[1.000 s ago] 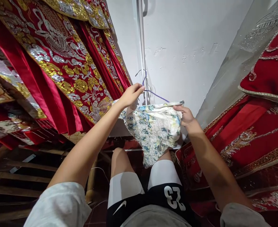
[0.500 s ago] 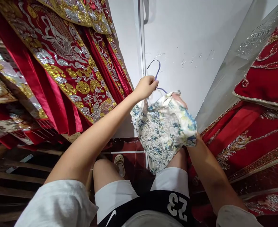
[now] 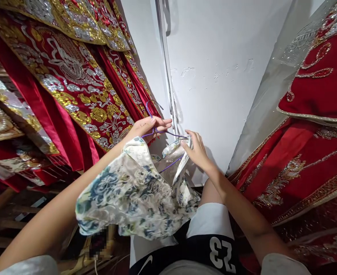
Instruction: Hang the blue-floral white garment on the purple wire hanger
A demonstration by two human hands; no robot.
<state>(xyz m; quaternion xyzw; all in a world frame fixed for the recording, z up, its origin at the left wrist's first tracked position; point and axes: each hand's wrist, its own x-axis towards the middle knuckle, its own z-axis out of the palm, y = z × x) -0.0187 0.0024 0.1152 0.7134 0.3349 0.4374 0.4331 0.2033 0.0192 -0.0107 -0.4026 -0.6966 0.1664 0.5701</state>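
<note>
A thin purple clothes hanger [image 3: 171,132] sits inside the neckline of a cream floral top [image 3: 139,191] with blue and green flowers. My left hand [image 3: 148,128] grips the hanger just under its hook, with some fingers stretched out to the right. My right hand [image 3: 197,151] pinches the edge of the top's neckline at the hanger's right end. The body of the top hangs loosely over my lap, spread towards my left forearm. Its far side is partly hidden in the folds.
Red gowns [image 3: 91,91] with gold and silver embroidery hang at the left. More red beaded garments [image 3: 314,152] hang at the right, beside a clear plastic cover [image 3: 268,76]. A scuffed white wall panel [image 3: 208,46] with a metal strip [image 3: 165,57] stands ahead.
The hanger has come down and left, its hook tilting over. My right hand has come out of the top and now pinches its neckline. The top has swung left and spread out.
</note>
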